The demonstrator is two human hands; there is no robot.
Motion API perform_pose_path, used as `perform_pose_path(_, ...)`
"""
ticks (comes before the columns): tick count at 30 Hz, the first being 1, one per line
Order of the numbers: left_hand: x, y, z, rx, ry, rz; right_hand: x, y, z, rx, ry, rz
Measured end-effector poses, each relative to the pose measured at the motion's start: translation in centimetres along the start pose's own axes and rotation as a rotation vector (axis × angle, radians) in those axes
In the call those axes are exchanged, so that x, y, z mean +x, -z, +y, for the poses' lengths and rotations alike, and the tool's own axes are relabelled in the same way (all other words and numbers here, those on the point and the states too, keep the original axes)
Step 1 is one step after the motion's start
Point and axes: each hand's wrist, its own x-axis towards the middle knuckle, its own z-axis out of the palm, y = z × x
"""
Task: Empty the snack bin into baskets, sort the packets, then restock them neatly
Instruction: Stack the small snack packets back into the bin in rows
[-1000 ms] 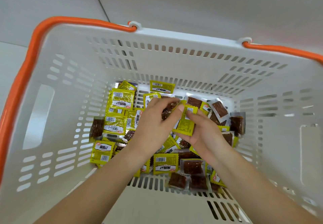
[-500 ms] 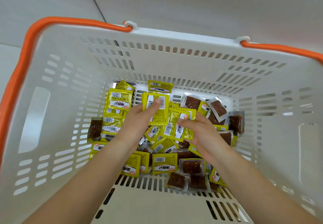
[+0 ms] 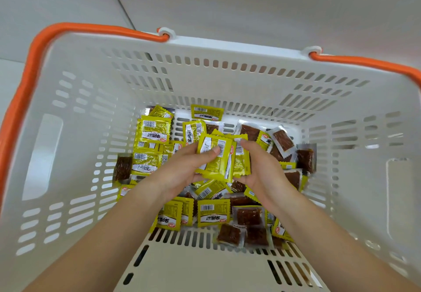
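Yellow foil snack packets (image 3: 216, 155), stacked, were gripped between the left hand (image 3: 182, 171) and right hand (image 3: 259, 168) inside a white slotted plastic basket (image 3: 227, 73). Sorting seemed underway; next, likely squaring the stack, leaving clear brown-snack packets (image 3: 248, 216) behind.

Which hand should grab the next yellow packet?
Probably the right hand: it only steadies the yellow stack from the side, while the left hand grips it, thumb across the front.
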Motion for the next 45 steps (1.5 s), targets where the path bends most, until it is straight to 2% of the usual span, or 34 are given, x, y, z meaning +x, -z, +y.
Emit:
perform_pose_path(2, -0.1, -0.3, -0.1, -0.017, 0.028, 0.016, 0.2, 0.1, -0.2, 0.027, -0.002, 0.002)
perform_pose_path(6, -0.1, -0.5, 0.3, -0.14, 0.105, 0.013, -0.4, 0.4, -0.2, -0.118, 0.145, -0.132)
perform_pose_path(10, 0.2, -0.4, -0.2, -0.124, 0.107, 0.004, -0.3, 0.4, 0.1, -0.165, 0.203, -0.027)
perform_pose_path(13, 0.3, -0.2, -0.4, -0.109, 0.094, -0.06, -0.4, 0.3, -0.2, -0.137, 0.212, -0.042)
perform_pose_path(16, 0.7, 0.5, -0.4, -0.106, 0.06, -0.05, -0.3, 0.5, -0.7, -0.012, 0.153, -0.099)
perform_pose_path(19, 0.8, 0.7, -0.1, -0.131, 0.033, -0.071, -0.1, 0.5, -0.8, -0.01, 0.146, -0.117)
perform_pose_path(25, 0.6, 0.3, 0.3, -0.09, -0.02, 0.013, 0.0, 0.7, -0.6, 0.017, 0.211, -0.014)
perform_pose_path(30, 0.4, 1.2, 0.7, -0.175, -0.008, 0.082, 0.3, 0.9, -0.4, 0.076, 0.215, 0.062)
perform_pose_path(32, 0.1, 1.6, 1.2, -0.115, -0.026, 0.059, 0.2, 0.8, -0.7, 0.073, 0.231, 0.086)
perform_pose_path(35, -0.5, 1.5, 1.9, 0.237, -0.105, -0.067, 0.2, 1.0, -1.0, -0.046, 0.238, 0.076)
perform_pose_path(38, -0.7, 0.7, 2.2, 0.486, -0.235, -0.024, 0.1, 1.1, -1.6, -0.131, 0.167, 0.023)
perform_pose_path(40, -0.8, 0.7, 2.3, 0.493, -0.234, -0.025, 0.0, 1.1, -2.1, -0.162, 0.144, -0.015)
perform_pose_path(45, -1.0, 1.2, 2.3, 0.395, -0.111, -0.165, -0.2, 1.1, -2.6, -0.216, 0.104, -0.121)
